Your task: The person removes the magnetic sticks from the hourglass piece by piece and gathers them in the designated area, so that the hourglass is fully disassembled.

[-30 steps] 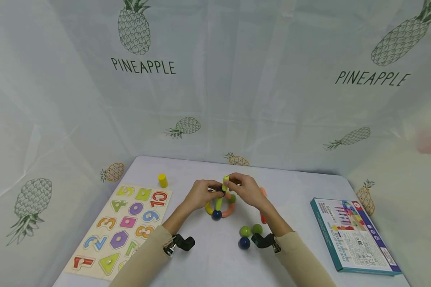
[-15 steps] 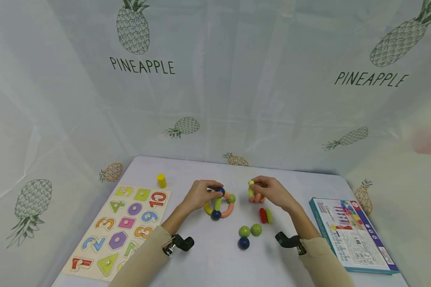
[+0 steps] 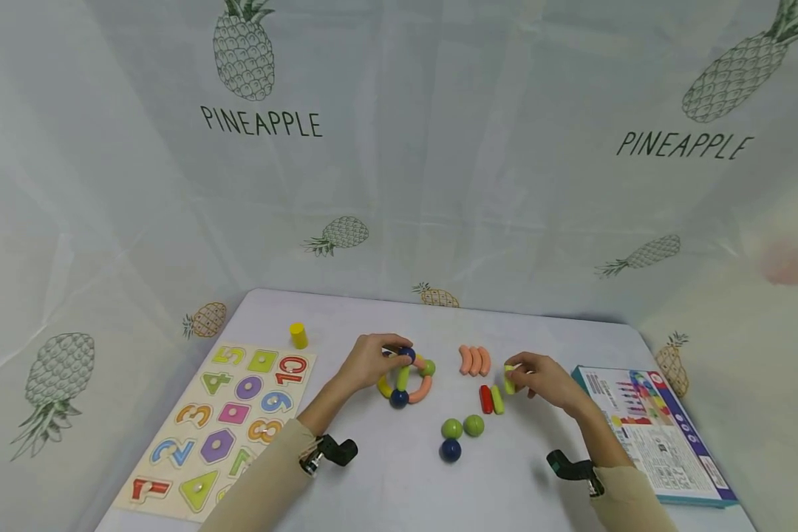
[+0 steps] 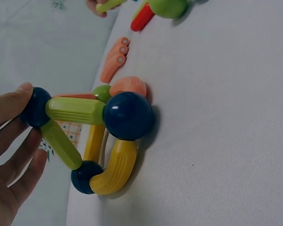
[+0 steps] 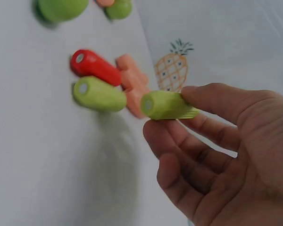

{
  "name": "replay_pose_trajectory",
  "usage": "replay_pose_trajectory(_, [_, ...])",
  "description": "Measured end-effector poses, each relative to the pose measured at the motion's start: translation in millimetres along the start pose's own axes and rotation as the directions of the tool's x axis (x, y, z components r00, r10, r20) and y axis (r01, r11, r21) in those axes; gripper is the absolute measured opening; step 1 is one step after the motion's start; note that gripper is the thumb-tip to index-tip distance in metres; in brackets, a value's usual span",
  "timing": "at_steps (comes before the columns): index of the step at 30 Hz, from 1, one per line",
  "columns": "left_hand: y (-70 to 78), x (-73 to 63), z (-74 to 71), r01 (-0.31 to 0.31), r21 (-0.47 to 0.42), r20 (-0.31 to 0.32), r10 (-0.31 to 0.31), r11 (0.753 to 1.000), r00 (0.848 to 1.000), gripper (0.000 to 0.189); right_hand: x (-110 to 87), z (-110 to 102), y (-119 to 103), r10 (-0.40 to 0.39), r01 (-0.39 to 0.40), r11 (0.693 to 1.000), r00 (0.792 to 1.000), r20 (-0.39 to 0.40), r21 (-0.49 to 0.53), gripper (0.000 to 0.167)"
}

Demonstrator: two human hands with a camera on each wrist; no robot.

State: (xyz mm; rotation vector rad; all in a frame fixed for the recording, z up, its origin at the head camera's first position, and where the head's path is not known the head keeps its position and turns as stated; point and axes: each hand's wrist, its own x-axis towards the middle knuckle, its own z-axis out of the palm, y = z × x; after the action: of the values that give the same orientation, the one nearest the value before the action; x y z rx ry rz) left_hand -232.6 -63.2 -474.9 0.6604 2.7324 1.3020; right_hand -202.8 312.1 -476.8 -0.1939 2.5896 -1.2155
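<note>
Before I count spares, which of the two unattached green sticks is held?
The green stick pinched by the right hand; the other green stick lies beside the red stick.

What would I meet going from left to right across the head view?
Number board, left hand, ball-and-stick figure, loose dark blue ball, red stick, green stick beside it, right hand holding another green stick, flat box.
</note>
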Motion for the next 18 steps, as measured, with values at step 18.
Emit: replay_pose_trajectory(18, [-2.0,-0.3,1.0,-0.008,0.017,-0.002,0.008,1.0,1.0,0.032,1.9,14,18,0.063,-0.057,0.996,0.994,0.09,-0.072,0.026])
